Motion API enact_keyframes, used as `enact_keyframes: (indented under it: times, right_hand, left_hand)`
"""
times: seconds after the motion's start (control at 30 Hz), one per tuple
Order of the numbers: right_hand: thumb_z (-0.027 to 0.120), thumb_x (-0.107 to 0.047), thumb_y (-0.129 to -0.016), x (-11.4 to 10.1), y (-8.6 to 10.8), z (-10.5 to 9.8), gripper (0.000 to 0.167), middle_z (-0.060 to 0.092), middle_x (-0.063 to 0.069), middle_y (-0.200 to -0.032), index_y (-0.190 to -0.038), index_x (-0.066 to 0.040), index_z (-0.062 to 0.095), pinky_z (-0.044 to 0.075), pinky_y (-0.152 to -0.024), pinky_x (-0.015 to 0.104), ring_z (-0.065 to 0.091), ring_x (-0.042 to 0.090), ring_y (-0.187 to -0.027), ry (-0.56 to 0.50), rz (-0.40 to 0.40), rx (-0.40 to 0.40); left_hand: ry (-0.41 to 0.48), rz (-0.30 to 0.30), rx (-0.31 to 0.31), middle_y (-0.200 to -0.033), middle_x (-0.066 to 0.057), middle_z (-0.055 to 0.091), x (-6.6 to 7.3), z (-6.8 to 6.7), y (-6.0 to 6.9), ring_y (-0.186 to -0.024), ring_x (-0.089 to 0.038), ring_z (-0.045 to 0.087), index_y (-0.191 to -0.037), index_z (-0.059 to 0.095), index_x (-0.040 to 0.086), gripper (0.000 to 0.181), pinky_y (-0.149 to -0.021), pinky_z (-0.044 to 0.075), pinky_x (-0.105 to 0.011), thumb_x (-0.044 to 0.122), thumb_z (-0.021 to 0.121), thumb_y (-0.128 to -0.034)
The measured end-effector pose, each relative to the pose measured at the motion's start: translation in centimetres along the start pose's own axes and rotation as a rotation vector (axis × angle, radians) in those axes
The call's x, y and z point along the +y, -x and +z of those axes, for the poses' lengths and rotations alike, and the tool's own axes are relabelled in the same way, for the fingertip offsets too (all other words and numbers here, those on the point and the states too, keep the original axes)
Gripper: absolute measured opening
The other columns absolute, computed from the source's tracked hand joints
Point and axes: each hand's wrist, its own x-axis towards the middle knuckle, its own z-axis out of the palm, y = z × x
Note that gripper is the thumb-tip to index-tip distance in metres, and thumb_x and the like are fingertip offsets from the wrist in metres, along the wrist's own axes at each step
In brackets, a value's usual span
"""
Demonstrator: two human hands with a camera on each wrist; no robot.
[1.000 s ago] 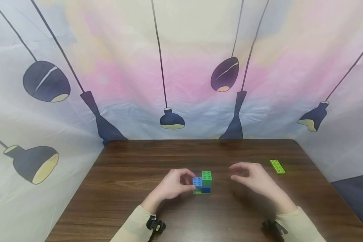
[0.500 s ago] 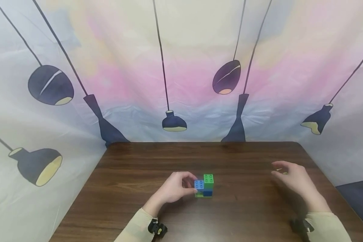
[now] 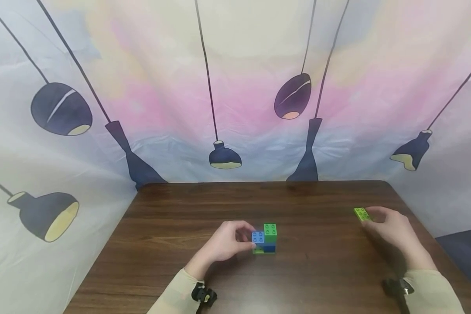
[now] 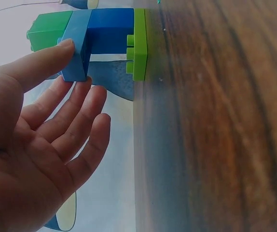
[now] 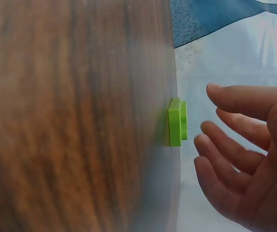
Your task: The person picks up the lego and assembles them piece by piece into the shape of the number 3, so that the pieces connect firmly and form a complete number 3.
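Observation:
In the head view, a small stack of toy building bricks stands mid-table. It has a lime base plate (image 4: 140, 46), a dark blue brick (image 4: 111, 30), a light blue brick (image 3: 257, 237) and a green brick (image 3: 270, 231). My left hand (image 3: 223, 243) pinches the light blue brick's overhanging end between thumb and fingertips, its other fingers loosely spread. Farther right, a separate lime studded plate (image 3: 362, 213) lies flat on the table. My right hand (image 3: 394, 231) is right beside it, fingers parted; the right wrist view shows a gap between fingertips and plate (image 5: 175, 123).
The dark wooden table (image 3: 204, 205) ends at a back edge against a cloth backdrop (image 3: 172, 87) printed with hanging lamps. Dark wrist cameras are strapped near both sleeves; one is the left wrist camera (image 3: 204, 294).
My right hand has moved rightward from near the brick stack to the separate lime plate, briefly covering it. My left hand has kept its hold on the stack.

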Motion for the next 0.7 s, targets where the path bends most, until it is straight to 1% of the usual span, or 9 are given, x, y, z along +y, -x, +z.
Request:
enact_keyframes:
  times: [0.13,0.23,0.47,0.7]
  right_hand:
    - [0.077,-0.042,-0.098,0.24,-0.14,-0.05,0.076,0.055,0.043,-0.137,-0.144,0.012,0.051,0.046,-0.091,0.072,0.055,0.06,-0.12,0.002,0.044,-0.049]
    - [0.076,-0.044,-0.098,0.47,-0.3,-0.02,0.081,0.05,0.045,-0.14,-0.146,0.014,0.046,0.044,-0.093,0.073,0.053,0.06,-0.121,0.003,0.064,-0.092]
    - [0.074,-0.045,-0.099,0.73,-0.58,0.1,0.085,0.054,0.044,-0.135,-0.145,0.02,0.043,0.048,-0.09,0.067,0.058,0.055,-0.114,0.0,0.077,-0.129]
    - [0.069,-0.048,-0.101,0.6,-0.61,0.24,0.086,0.054,0.046,-0.134,-0.142,0.023,0.042,0.048,-0.092,0.068,0.058,0.057,-0.115,0.016,0.09,-0.148]
  left_hand:
    - [-0.001,0.0,0.0,-0.09,0.009,0.07,0.09,-0.06,-0.02,-0.081,-0.013,0.067,-0.117,0.075,0.015,0.03,-0.065,0.055,-0.029,0.018,0.088,-0.0904]
    - [-0.002,0.001,0.0,-0.091,0.009,0.07,0.11,-0.1,-0.02,-0.08,-0.012,0.067,-0.117,0.075,0.015,0.03,-0.065,0.055,-0.029,0.018,0.088,-0.0904]
    - [0.002,0.002,0.0,-0.091,0.008,0.07,0.1,-0.17,0.02,-0.08,-0.012,0.067,-0.118,0.075,0.015,0.031,-0.064,0.055,-0.03,0.017,0.088,-0.0906]
    - [0.001,-0.003,0.0,-0.091,0.008,0.071,0.06,-0.06,0.05,-0.079,-0.012,0.067,-0.119,0.075,0.015,0.031,-0.063,0.055,-0.03,0.017,0.088,-0.0906]
